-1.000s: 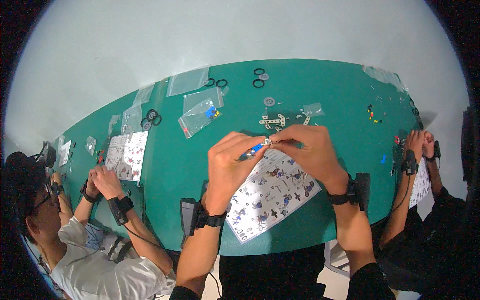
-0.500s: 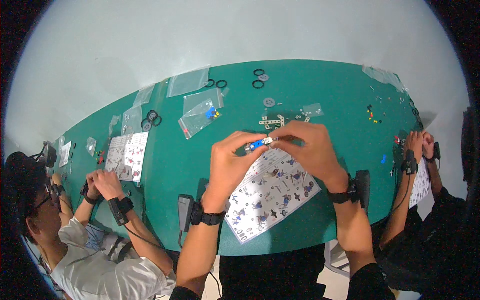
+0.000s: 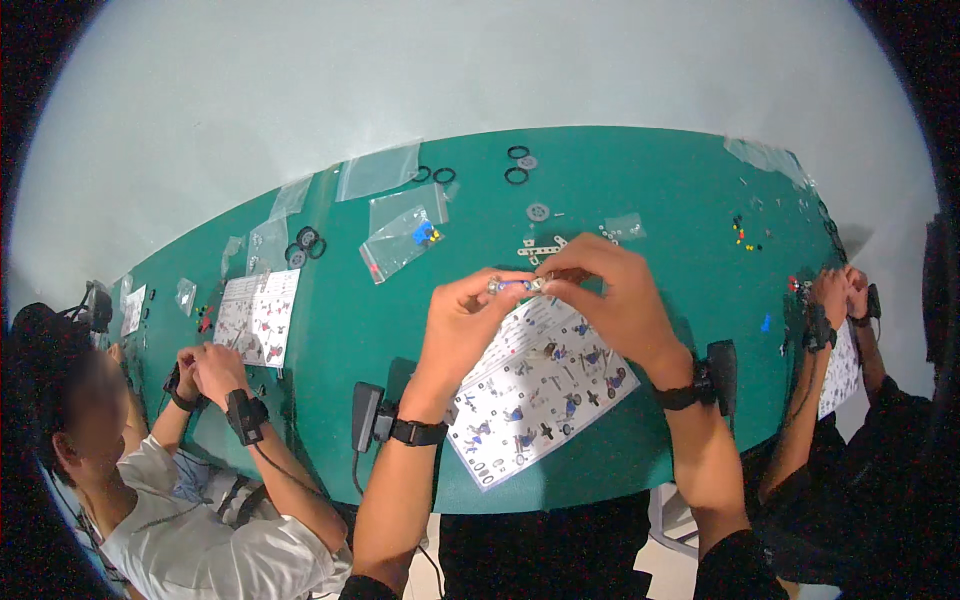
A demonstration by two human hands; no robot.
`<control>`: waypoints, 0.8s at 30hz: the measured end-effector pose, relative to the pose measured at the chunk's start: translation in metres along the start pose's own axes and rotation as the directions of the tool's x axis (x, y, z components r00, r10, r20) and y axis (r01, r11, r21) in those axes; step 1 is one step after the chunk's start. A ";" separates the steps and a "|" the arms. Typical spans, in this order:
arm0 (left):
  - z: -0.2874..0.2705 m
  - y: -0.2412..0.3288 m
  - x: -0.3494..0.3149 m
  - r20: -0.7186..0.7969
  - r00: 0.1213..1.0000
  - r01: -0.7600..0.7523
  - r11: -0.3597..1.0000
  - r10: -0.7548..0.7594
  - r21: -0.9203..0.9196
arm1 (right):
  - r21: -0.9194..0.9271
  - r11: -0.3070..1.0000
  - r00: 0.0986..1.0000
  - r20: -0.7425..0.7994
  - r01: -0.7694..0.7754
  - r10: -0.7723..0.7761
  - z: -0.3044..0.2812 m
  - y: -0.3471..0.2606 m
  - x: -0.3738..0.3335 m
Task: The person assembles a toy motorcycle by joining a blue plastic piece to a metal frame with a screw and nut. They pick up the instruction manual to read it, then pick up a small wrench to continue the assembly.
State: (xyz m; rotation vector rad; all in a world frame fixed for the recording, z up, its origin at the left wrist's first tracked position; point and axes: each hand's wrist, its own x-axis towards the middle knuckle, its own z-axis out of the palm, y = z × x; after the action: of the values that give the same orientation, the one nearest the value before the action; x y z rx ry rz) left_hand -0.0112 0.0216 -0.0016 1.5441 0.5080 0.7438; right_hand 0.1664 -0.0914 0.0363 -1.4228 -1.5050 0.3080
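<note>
Above the printed instruction sheet (image 3: 540, 400), my left hand (image 3: 466, 318) pinches a small blue-and-silver model part (image 3: 511, 286) between thumb and fingertips. My right hand (image 3: 608, 303) is closed at the other end of it, thumb and index finger on a small pale piece (image 3: 539, 284). Whether the two pieces are joined is too small to tell. The fingers hide much of both. Just beyond my right fingertips lie cream perforated strips (image 3: 541, 249), partly covered by that hand.
Farther back are a grey wheel (image 3: 538, 212), black rings (image 3: 516, 176) and a small clear bag (image 3: 624, 226). A zip bag (image 3: 403, 245) with blue and yellow pieces lies left. Co-workers' hands (image 3: 212, 372) and hands (image 3: 838, 292) work on either side of the green table (image 3: 660, 460).
The blue part has turned in my fingers, and less of its blue side shows. Both my hands stay in nearly the same place. The whole view has shifted slightly.
</note>
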 end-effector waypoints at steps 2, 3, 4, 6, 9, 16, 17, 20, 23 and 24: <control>0.002 -0.002 0.002 0.005 1.000 0.023 0.998 -0.023 -0.062 | 0.068 0.998 1.000 -0.012 -0.002 0.003 0.003 0.009 0.000; 0.002 -0.001 0.003 0.010 0.999 0.051 0.996 -0.050 -0.070 | 0.068 0.998 1.000 -0.012 -0.002 0.003 0.004 0.013 -0.001; 0.002 -0.001 0.003 0.014 0.997 0.079 0.994 -0.078 -0.077 | 0.142 0.980 0.990 0.042 -0.139 0.135 0.004 0.018 -0.002; 0.000 -0.009 0.006 0.024 0.993 0.117 0.990 -0.115 -0.081 | 0.206 0.938 0.960 0.104 -0.277 0.261 0.006 0.025 -0.003; 0.001 -0.015 0.006 0.031 0.986 0.166 0.978 -0.164 -0.126 | 0.294 0.914 0.958 0.147 -0.279 0.245 0.010 0.034 -0.004; 0.008 -0.015 0.006 -0.023 0.973 0.212 0.923 -0.232 -0.322 | 0.255 0.888 0.921 0.181 -0.383 0.345 0.015 0.033 -0.005; 0.007 -0.016 0.006 -0.024 0.972 0.212 0.923 -0.232 -0.322 | 0.305 0.872 0.922 0.177 -0.384 0.344 0.016 0.035 -0.005; 0.004 -0.020 0.005 0.072 0.957 0.286 0.885 -0.280 -0.367 | 0.309 0.874 0.926 0.162 -0.376 0.342 0.014 0.030 -0.004; 0.005 -0.019 0.005 0.048 0.958 0.281 0.901 -0.281 -0.330 | 0.315 0.872 0.926 0.170 -0.376 0.338 0.014 0.031 -0.004; 0.004 -0.019 0.005 0.057 0.960 0.277 0.903 -0.273 -0.328 | 0.315 0.871 0.926 0.170 -0.376 0.338 0.015 0.031 -0.004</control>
State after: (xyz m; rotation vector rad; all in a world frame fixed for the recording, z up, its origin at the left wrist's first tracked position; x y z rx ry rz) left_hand -0.0027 0.0241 -0.0199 1.1304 0.5494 0.5686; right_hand 0.1731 -0.0800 0.0045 -1.4089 -1.1894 0.8502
